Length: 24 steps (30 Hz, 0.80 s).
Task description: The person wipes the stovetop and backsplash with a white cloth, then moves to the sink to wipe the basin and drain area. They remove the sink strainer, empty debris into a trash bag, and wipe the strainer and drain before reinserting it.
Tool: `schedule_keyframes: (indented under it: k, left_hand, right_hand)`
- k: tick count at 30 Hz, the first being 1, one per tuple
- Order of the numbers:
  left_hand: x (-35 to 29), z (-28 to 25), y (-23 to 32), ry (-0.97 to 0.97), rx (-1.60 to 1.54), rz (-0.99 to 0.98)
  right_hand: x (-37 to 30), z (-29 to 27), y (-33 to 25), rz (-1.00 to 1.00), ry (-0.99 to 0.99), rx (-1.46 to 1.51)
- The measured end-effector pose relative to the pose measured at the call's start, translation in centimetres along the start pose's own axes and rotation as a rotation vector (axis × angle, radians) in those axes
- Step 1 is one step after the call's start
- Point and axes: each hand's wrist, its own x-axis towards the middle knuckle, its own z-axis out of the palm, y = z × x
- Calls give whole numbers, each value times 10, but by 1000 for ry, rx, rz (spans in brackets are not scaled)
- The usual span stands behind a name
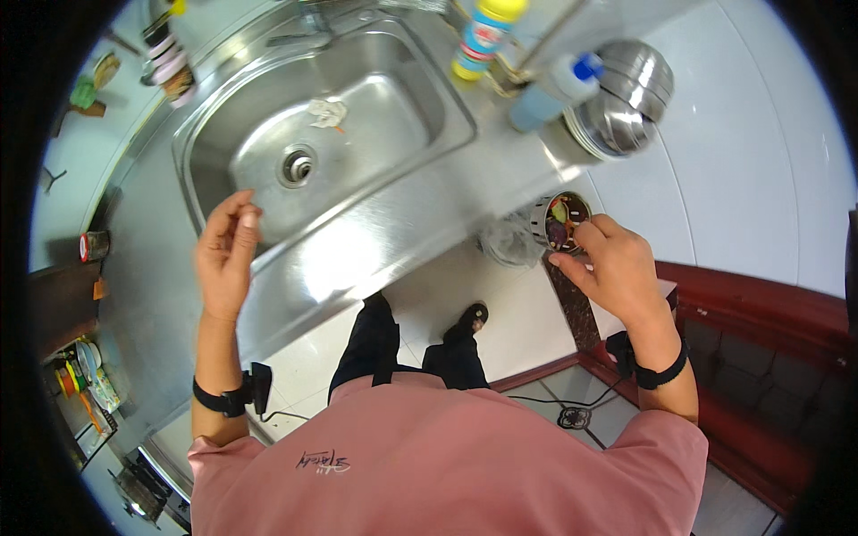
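Note:
My right hand point(618, 268) grips a slotted metal sink strainer basket point(539, 221) by its near right rim. Inside the basket are wet food scraps point(560, 230), green, purple and orange. Just left of and below it is a bin lined with a clear plastic bag point(509, 242). My left hand point(229, 253) hovers over the front left edge of the steel sink point(393, 183), its fingers loosely bent and nothing in them. The sink's drain opening point(298, 166) is uncovered. A crumpled whitish scrap point(327, 113) lies on the basin floor beyond it.
Behind the counter's right part stand a yellow-capped bottle point(483, 40), a blue-capped bottle point(554, 92) and stacked metal bowls point(626, 94). The faucet point(308, 27) rises at the sink's back. A dark red wooden ledge point(760, 308) runs along the right.

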Motion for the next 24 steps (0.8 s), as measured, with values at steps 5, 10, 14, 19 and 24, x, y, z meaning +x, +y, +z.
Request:
schedule_keyframes:
  k: [5,10,14,19,24]
  left_hand:
    - [-61,172,36,-400,-236,-175]
    - [-82,352,-54,-666,72,-341]
    - [-96,450,-146,-725,560,-144]
    - [-93,506,-216,-713,690,-360]
    - [-69,534,-265,-677,849,-13]
  right_hand:
    - [-78,30,93,41,72,32]
    - [-117,88,172,140,22,75]
    - [-127,147,209,260,15,125]
    - [-135,237,231,401,21,171]
    - [-130,333,254,467,14,245]
